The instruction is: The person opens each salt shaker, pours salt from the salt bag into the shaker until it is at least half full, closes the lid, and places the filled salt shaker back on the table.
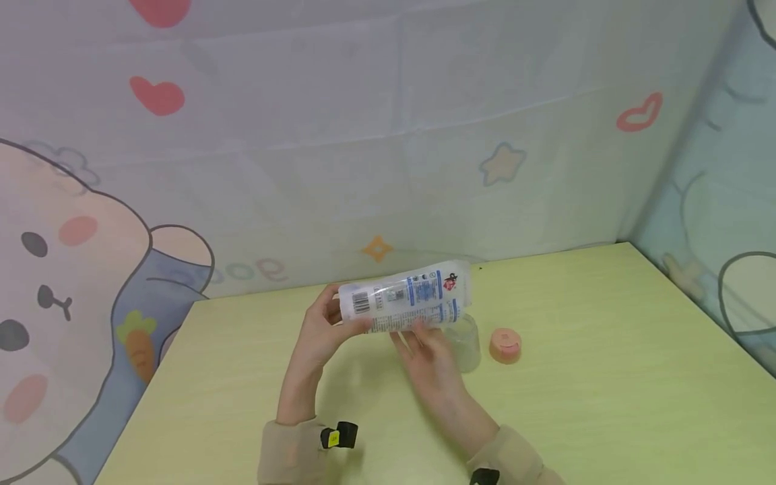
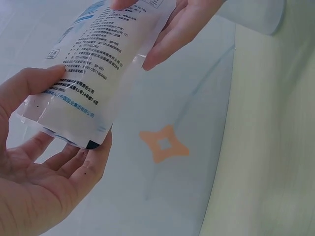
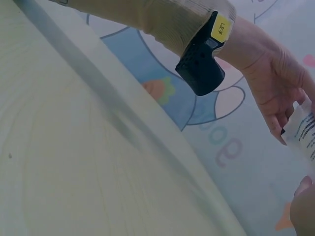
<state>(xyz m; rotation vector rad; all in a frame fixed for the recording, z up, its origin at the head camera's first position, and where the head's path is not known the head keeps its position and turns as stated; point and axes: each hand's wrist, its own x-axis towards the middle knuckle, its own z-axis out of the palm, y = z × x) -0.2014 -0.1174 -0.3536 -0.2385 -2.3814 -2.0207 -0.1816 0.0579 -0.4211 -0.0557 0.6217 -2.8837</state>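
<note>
A white printed salt bag (image 1: 406, 296) with a barcode and blue lettering is held up over the table, lying nearly sideways. My left hand (image 1: 321, 330) grips its left end, thumb on the printed face and fingers behind. At its lower edge my right hand (image 1: 433, 367) holds the bag, the thumb on the front. In the left wrist view the right fingers (image 2: 172, 42) are partly behind the bag. A clear jar (image 1: 467, 353) stands just beyond the right hand, its upper part partly covered by the bag. Only a corner of the bag (image 3: 302, 129) shows in the right wrist view.
An orange-pink round lid (image 1: 506, 346) lies on the table to the right of the jar. The pale yellow-green table (image 1: 606, 377) ends at the back against a printed cloth (image 1: 303, 188) with hearts and stars. Another cloth (image 1: 739, 202) hangs on the right.
</note>
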